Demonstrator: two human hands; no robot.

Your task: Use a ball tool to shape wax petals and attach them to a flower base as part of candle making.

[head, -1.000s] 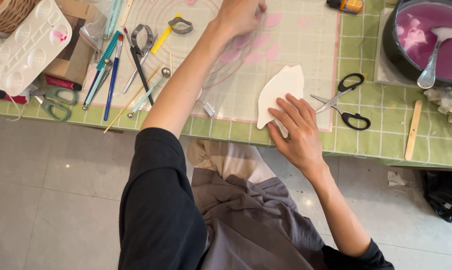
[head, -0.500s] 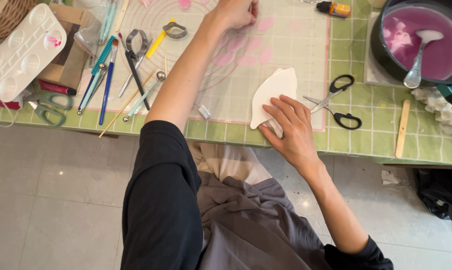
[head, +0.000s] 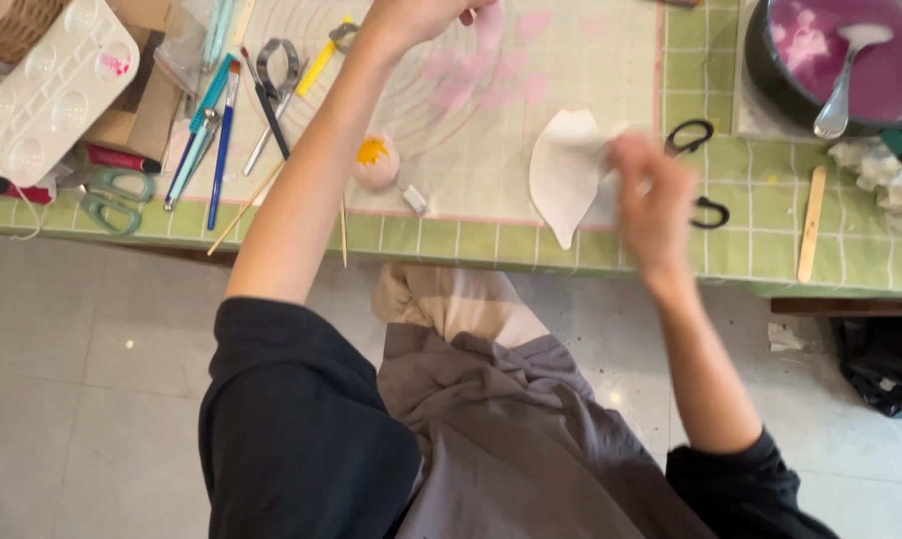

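A table with a green gridded cutting mat carries a pale translucent work sheet. On it lie a white petal-shaped piece, black scissors, a wooden stick, brushes and a white palette. A dark bowl of purple liquid stands at the far corner.

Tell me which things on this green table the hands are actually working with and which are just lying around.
In hand:
- left hand on the pale round-marked work mat
- right hand, blurred, at the white leaf-shaped flat piece
- black-handled scissors beside that hand

Lying about:
- black bowl of purple mix with a spoon
- white paint palette tray
- blue-handled brush
- wooden flat stick
- green scissors
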